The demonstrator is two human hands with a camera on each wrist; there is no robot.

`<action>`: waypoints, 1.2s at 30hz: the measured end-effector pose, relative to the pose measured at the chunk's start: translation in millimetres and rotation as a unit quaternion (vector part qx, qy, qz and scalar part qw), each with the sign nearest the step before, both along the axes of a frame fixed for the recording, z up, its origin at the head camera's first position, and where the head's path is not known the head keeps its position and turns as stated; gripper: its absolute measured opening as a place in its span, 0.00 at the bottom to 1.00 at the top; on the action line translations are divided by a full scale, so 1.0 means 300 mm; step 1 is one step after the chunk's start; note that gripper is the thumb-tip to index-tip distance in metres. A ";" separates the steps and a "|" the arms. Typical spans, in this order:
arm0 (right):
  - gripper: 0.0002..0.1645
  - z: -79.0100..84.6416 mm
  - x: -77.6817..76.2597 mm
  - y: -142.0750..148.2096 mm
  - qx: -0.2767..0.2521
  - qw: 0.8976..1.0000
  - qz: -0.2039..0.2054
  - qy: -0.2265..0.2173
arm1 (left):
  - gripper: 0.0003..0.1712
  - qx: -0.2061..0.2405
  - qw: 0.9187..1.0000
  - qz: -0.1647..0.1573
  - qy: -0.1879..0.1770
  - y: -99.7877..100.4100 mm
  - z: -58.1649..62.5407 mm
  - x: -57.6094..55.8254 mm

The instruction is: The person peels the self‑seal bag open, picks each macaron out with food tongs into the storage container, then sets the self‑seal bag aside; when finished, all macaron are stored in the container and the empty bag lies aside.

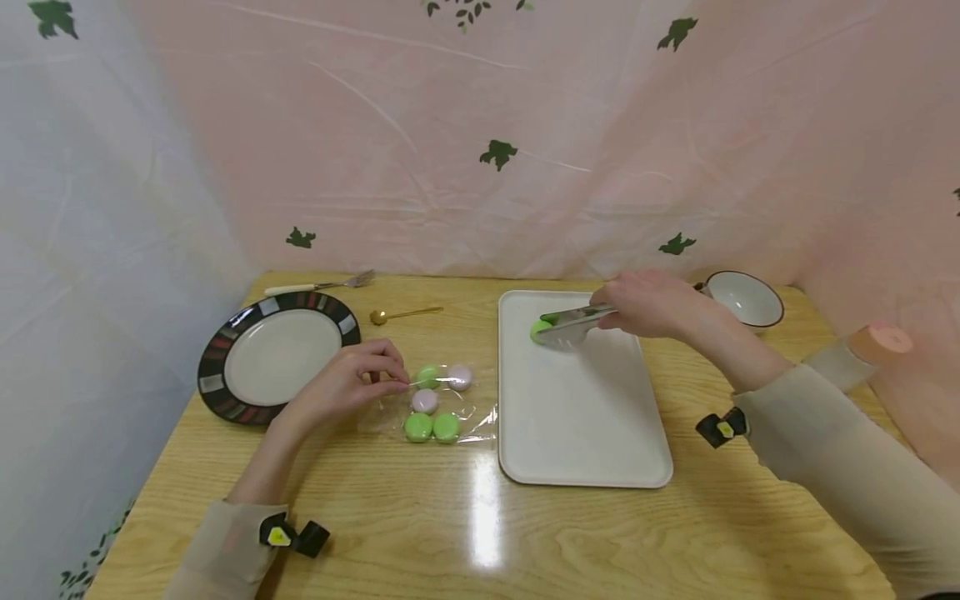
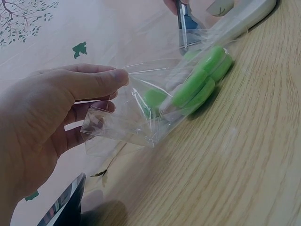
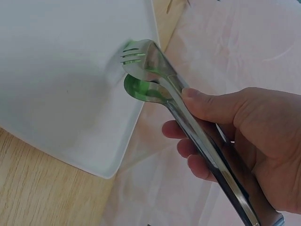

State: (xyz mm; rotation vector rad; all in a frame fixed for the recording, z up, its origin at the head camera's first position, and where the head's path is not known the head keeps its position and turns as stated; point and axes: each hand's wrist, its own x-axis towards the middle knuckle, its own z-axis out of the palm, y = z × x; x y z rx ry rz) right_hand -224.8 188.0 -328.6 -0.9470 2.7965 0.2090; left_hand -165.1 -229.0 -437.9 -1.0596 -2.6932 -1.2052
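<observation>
My left hand (image 1: 356,379) pinches the edge of a clear plastic bag (image 2: 134,127) between thumb and fingers. Inside the bag lie several macarons, green ones (image 1: 418,427) and pale lilac ones (image 1: 424,402). Metal tongs (image 3: 176,101) are gripped in my right hand (image 1: 652,304), thumb on one arm and fingers under the other. A green macaron (image 1: 537,331) is at the tongs' tips, over the far left part of a white rectangular tray (image 1: 585,425). In the right wrist view the tong heads hide most of that macaron.
Left of the bag stands a dark-rimmed plate (image 1: 281,354). Behind it lie a fork (image 1: 315,286) and a small gold spoon (image 1: 405,314). A white bowl (image 1: 744,298) with a dark rim sits at the back right, near the right forearm. A fabric backdrop (image 1: 420,167) borders the table.
</observation>
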 end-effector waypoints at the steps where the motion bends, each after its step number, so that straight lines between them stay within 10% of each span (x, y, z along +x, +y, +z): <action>1: 0.13 0.001 0.000 0.000 0.000 1.000 0.000 -0.001 | 0.03 -0.001 1.000 0.001 -0.002 0.000 0.000 0.000; 19: 0.18 0.028 0.013 0.017 -0.019 0.999 -0.026 -0.019 | 0.03 -0.003 1.000 -0.005 0.007 0.006 0.001 0.001; 27: 0.20 -0.002 0.141 0.035 -0.128 0.992 -0.006 0.012 | 0.03 -0.005 1.000 -0.012 0.003 0.013 0.007 -0.008; 36: 0.17 -0.050 0.227 -0.081 -0.139 0.990 0.017 -0.035 | 0.02 -0.006 1.000 0.001 0.006 0.003 0.004 -0.003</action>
